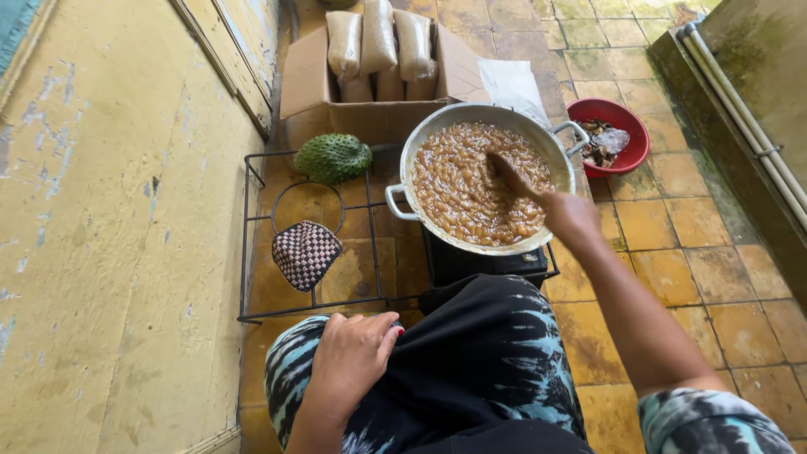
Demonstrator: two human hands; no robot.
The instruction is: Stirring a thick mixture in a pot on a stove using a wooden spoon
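Brown, glossy, lumpy mixture (471, 189) fills a wide metal pot (420, 139) with two looped handles, seen just above the centre of the frame on a dark burner (471, 262) set in a black wire stand (252, 252) on the tiled floor (672, 277). The right hand (570, 214) has its grip clenched around a wooden spoon (508, 175), whose bowl sits in the mixture. The left hand (353, 357), at lower centre, rests released and flat on the knee of tie-dyed black and blue trousers (496, 353). A checked pot holder (305, 252) lies on the stand's left side, and a spiky green fruit (334, 157) sits at its far edge. Behind the pot, at top centre, an open cardboard box (307, 84) holds pale filled bags (378, 38). A red bowl (626, 118) of scraps stands at upper right.
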